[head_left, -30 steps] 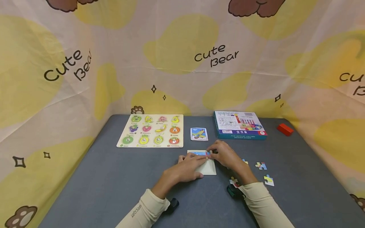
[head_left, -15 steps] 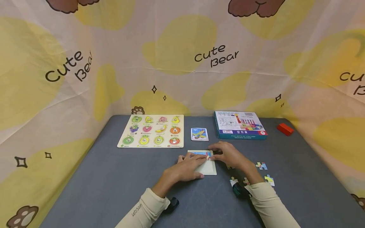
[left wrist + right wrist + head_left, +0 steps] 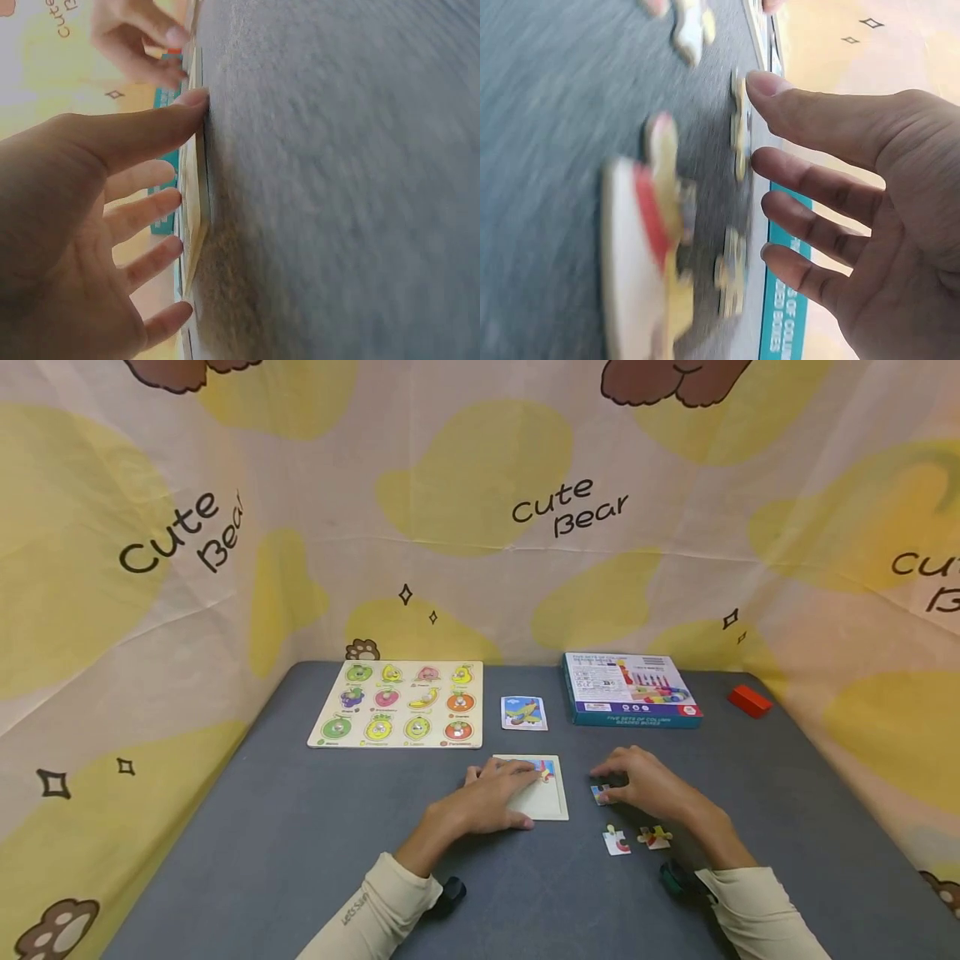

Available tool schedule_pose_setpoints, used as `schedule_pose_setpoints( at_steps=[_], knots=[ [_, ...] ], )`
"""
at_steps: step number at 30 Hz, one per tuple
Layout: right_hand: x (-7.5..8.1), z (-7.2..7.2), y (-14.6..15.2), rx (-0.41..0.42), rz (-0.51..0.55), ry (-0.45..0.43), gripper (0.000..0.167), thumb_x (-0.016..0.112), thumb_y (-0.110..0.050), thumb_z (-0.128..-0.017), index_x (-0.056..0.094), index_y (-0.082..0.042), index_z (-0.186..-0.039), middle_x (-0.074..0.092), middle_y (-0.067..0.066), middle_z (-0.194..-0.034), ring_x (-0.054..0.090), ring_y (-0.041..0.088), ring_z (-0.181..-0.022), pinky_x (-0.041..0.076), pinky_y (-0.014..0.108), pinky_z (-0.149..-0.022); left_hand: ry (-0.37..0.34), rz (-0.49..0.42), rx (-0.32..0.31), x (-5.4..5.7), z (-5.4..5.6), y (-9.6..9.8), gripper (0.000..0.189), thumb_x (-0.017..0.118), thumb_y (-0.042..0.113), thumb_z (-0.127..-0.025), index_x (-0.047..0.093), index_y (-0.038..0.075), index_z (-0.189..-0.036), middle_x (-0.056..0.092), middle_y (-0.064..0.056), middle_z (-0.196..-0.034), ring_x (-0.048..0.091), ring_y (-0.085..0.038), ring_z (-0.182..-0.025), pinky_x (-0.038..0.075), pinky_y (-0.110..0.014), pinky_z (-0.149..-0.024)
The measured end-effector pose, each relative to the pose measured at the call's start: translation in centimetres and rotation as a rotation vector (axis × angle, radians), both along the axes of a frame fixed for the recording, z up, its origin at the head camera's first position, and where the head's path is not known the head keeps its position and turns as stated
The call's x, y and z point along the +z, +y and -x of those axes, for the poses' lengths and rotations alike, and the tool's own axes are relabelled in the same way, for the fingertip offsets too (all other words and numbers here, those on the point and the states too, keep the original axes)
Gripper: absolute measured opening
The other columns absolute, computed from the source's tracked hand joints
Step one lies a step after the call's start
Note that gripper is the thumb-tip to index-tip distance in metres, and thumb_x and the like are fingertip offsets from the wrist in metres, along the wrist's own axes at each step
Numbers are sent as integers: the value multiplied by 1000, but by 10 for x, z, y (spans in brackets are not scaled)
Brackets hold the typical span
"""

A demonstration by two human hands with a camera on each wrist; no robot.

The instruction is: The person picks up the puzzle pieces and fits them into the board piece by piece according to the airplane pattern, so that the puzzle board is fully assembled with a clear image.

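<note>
My left hand [image 3: 491, 797] lies with extended fingers over the left part of a pale wooden puzzle tray [image 3: 551, 806], its thumb at the near edge. In the left wrist view the fingers are spread along the tray [image 3: 197, 217]. Blue and red puzzle pieces [image 3: 545, 768] show inside the tray's top right, partly under the fingertips. My right hand [image 3: 652, 785] hovers right of the tray, thumb and fingers apart around a small blue jigsaw piece [image 3: 598, 795]. In the right wrist view the thumb tip is right by a piece [image 3: 740, 127], with nothing pinched.
Two loose jigsaw pieces lie nearer the front, a white-red piece [image 3: 617, 841] and a yellow-red piece [image 3: 655, 837]. Farther back are a fruit puzzle board [image 3: 395, 705], an airplane picture card [image 3: 524, 713], a beaded-box set [image 3: 632, 690] and a red block [image 3: 750, 701].
My right hand has left the tray and moved right and toward me, over the loose pieces. Red and blue pieces now show uncovered in the tray's corner. My left hand stays in place.
</note>
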State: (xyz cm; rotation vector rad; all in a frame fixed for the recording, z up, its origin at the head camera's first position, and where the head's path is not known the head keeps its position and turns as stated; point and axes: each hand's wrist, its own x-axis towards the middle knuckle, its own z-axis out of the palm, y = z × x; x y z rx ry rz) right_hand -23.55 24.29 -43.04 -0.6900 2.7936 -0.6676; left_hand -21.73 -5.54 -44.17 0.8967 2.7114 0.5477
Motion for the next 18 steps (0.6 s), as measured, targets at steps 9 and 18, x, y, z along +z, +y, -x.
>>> schedule_pose_setpoints(
  at_steps=[9,18],
  knots=[
    [-2,-10,14,-26,-30,-30,25,84,-25,-92,83,-13,-113,70,-3,-108,55,20,-102,46,41,-87,-42,-72,38,0,0,-26,74,80,39,-95,50,16,-159,44,-6,-163,37,-34,-148,31,-58,-108],
    [-5,-12,17,-22,-13,7,21,84,-26,-92,83,-14,-110,69,-4,-104,55,19,-99,46,40,-85,-65,-82,67,1,1,-48,74,80,39,-95,52,12,-158,44,-7,-161,38,-35,-146,30,-62,-110]
  ],
)
